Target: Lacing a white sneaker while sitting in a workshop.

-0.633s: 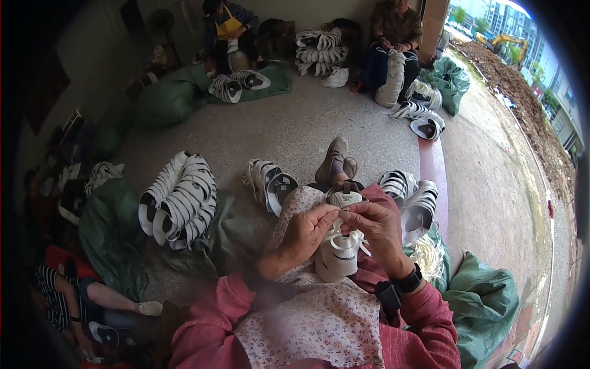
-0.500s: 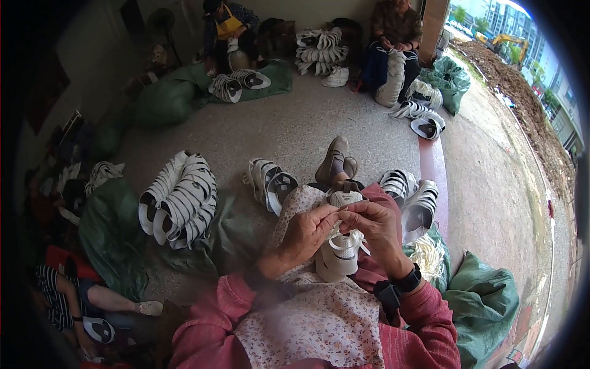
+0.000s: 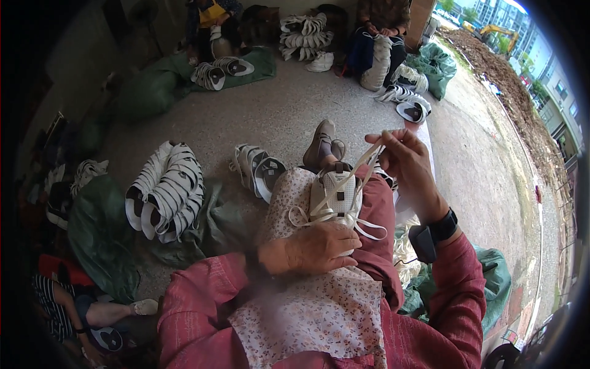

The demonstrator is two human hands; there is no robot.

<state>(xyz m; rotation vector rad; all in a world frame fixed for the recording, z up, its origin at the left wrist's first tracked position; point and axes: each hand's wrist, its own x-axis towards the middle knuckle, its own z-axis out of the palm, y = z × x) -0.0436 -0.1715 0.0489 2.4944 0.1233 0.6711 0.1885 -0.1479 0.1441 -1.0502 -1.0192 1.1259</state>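
Note:
On my lap lies a white shoe upper (image 3: 333, 187) with a dark patch on its tongue and cream laces through it. My left hand (image 3: 316, 247) is closed over its lower part, fingers curled and partly hidden beneath. Raised to the upper right, my right hand (image 3: 405, 157) pinches a shoelace (image 3: 361, 161), drawn up from the upper. Loose lace loops hang at both sides of the upper, near my left hand. Under it are my floral apron (image 3: 313, 313) and red trousers (image 3: 376, 230).
Stacked shoe uppers (image 3: 166, 190) stand at left on a green sack (image 3: 101, 227), and a smaller stack (image 3: 257, 169) lies nearer. A bundle of white laces (image 3: 405, 249) and a green sack (image 3: 495, 283) sit at my right. Other people work at the back and lower left.
My hands have parted. The right rose to the upper right, pulling the lace up; the left dropped onto the lower part of the shoe upper. The view has shifted slightly.

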